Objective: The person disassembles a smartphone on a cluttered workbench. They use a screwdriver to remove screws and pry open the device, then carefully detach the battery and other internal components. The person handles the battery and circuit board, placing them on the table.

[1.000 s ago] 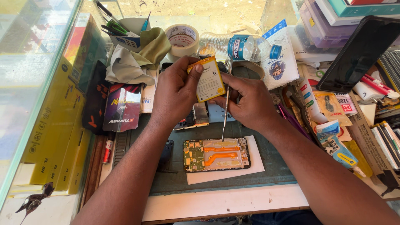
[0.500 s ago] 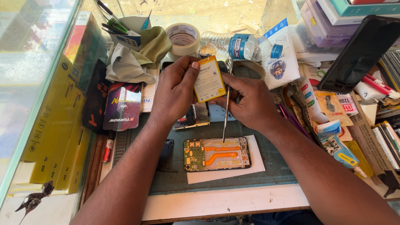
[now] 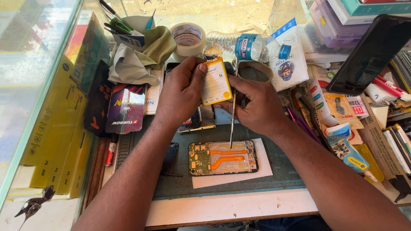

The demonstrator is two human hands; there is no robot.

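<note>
At the bottom of the frame runs the pale wooden front edge of the bench (image 3: 222, 207), with a dark green work mat (image 3: 282, 171) behind it. On the mat, at lower centre, lies a white sheet of paper (image 3: 261, 171), and on that sheet rests an opened phone body with a green circuit board and orange ribbon cables (image 3: 222, 157), lying flat with its insides facing up.

Just above it, in the middle of the frame, both hands meet. The right hand (image 3: 257, 105) is clenched around a thin metal tool (image 3: 232, 124), which points down with its tip just above the phone body. The left hand (image 3: 182, 90) grasps a flat yellow-edged white phone battery (image 3: 216, 82) by its edges, held up above the bench and tilted toward the camera; the right fingers touch its lower right side.

Farther back, at upper centre, stand a roll of beige tape (image 3: 187, 37) and a clear plastic bottle lying on its side (image 3: 237, 45). A crumpled grey-green cloth (image 3: 137, 60) sits at upper left, and a black phone with a dark screen (image 3: 372, 53) leans at upper right.
</note>
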